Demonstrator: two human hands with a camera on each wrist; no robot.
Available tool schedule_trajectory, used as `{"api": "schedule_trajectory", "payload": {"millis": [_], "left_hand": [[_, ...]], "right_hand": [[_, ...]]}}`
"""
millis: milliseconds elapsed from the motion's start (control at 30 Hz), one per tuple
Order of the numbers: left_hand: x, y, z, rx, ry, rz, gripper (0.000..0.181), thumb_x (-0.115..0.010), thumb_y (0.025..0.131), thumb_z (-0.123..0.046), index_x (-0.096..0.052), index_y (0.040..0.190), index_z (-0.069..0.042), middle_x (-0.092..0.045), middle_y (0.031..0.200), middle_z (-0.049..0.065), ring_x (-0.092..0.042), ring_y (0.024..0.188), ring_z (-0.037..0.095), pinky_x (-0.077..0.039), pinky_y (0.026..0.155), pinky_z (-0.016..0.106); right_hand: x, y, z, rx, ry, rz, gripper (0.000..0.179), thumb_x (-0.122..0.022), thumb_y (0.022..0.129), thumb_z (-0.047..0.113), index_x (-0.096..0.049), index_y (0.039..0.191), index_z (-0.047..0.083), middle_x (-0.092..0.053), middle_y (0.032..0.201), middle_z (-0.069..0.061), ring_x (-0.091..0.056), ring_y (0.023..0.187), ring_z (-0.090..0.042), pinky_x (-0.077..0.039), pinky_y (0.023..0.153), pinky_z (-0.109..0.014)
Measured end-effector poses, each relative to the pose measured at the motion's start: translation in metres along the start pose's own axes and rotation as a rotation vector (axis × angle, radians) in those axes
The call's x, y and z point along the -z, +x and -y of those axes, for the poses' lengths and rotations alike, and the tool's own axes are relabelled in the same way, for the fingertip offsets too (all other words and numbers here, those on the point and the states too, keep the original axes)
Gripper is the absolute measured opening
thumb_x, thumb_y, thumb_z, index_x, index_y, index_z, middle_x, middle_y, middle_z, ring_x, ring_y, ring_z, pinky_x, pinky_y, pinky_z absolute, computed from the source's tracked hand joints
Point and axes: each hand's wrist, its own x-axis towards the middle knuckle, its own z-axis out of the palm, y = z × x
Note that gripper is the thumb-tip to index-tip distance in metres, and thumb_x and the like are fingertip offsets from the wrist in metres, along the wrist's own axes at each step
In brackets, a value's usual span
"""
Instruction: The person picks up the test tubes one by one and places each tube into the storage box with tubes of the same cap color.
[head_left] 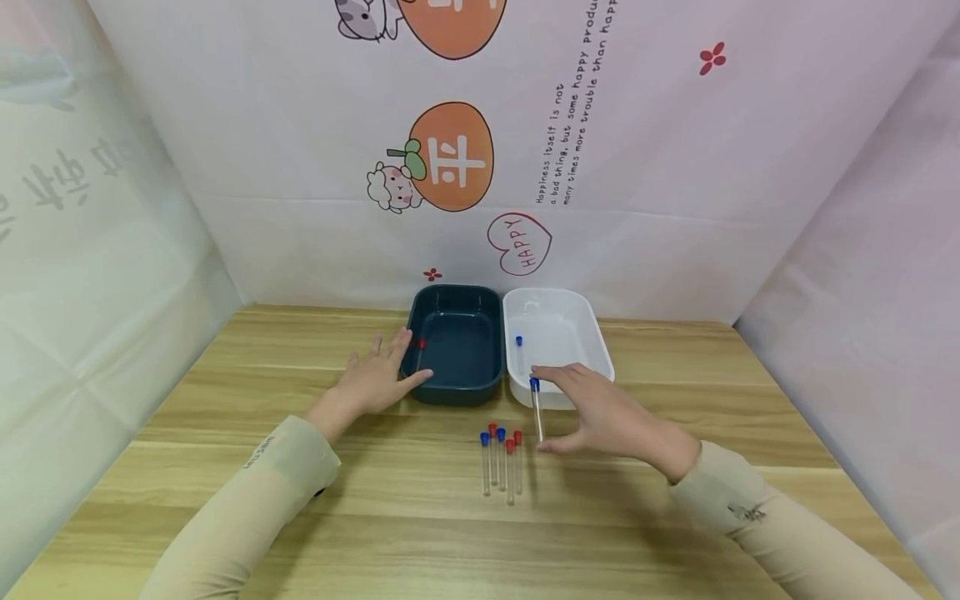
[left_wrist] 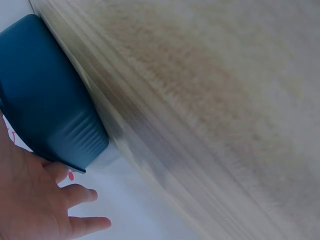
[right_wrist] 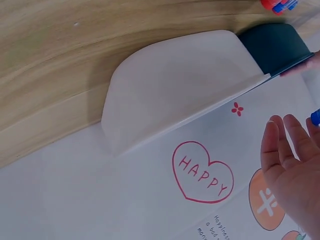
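My right hand pinches a clear, blue-capped tube between thumb and fingers, close before the front of the white tray. The tube stands nearly upright, cap on top; only its blue cap shows in the right wrist view. Over on the left, my left hand is spread at the near-left rim of the dark teal tray, fingers stretched and gripping no tube. A red-capped tube lies in the teal tray, and a blue-capped one lies in the white tray.
Several clear tubes with red and blue caps lie side by side on the wooden table, nearer than the trays. Both trays stand next to each other against a printed white cloth backdrop; more cloth hangs at both sides.
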Motion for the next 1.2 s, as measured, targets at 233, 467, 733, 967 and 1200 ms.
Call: {"api": "schedule_trajectory", "payload": {"millis": [233,467,733,967,1200], "left_hand": [[-0.001,0.001,0.0,0.0,0.004,-0.004,0.095,-0.038,0.101,-0.072,-0.007,0.166,-0.01,-0.008,0.171,0.009,-0.01,0.153,0.045,-0.011,0.114,0.075],[-0.001,0.002,0.001,-0.002,0.004,-0.01,0.094,-0.039,0.101,-0.071,-0.007,0.166,-0.011,-0.009,0.171,0.009,-0.011,0.153,0.045,-0.012,0.114,0.075],[-0.002,0.002,0.002,-0.003,0.013,-0.009,0.094,-0.039,0.101,-0.07,-0.006,0.166,-0.011,-0.008,0.171,0.008,-0.011,0.153,0.045,-0.012,0.113,0.075],[-0.001,0.002,0.001,-0.003,0.008,-0.008,0.095,-0.039,0.101,-0.07,-0.006,0.166,-0.01,-0.008,0.171,0.009,-0.011,0.153,0.045,-0.012,0.113,0.076],[-0.001,0.002,0.001,0.001,0.003,-0.003,0.094,-0.039,0.102,-0.069,-0.006,0.166,-0.01,-0.008,0.171,0.009,-0.011,0.153,0.046,-0.012,0.113,0.076]], "right_hand": [[-0.001,0.007,-0.012,-0.044,0.034,0.007,0.094,-0.091,0.075,0.045,-0.05,0.149,0.003,-0.058,0.143,-0.017,-0.054,0.13,-0.036,-0.046,0.106,-0.055],[-0.002,0.015,-0.026,-0.059,0.025,-0.005,0.094,-0.09,0.075,0.048,-0.052,0.148,0.003,-0.058,0.142,-0.017,-0.053,0.131,-0.036,-0.044,0.107,-0.055],[-0.003,0.023,-0.036,-0.049,-0.002,-0.031,0.091,-0.091,0.074,0.048,-0.055,0.144,0.002,-0.061,0.137,-0.018,-0.056,0.126,-0.036,-0.047,0.104,-0.056],[0.001,0.033,-0.05,-0.031,-0.025,-0.047,0.089,-0.09,0.076,0.05,-0.056,0.143,0.002,-0.063,0.135,-0.017,-0.056,0.123,-0.036,-0.047,0.104,-0.057],[0.005,0.043,-0.062,-0.091,-0.036,-0.011,0.089,-0.088,0.077,0.051,-0.056,0.144,0.002,-0.062,0.136,-0.018,-0.056,0.122,-0.037,-0.048,0.102,-0.057]]}}
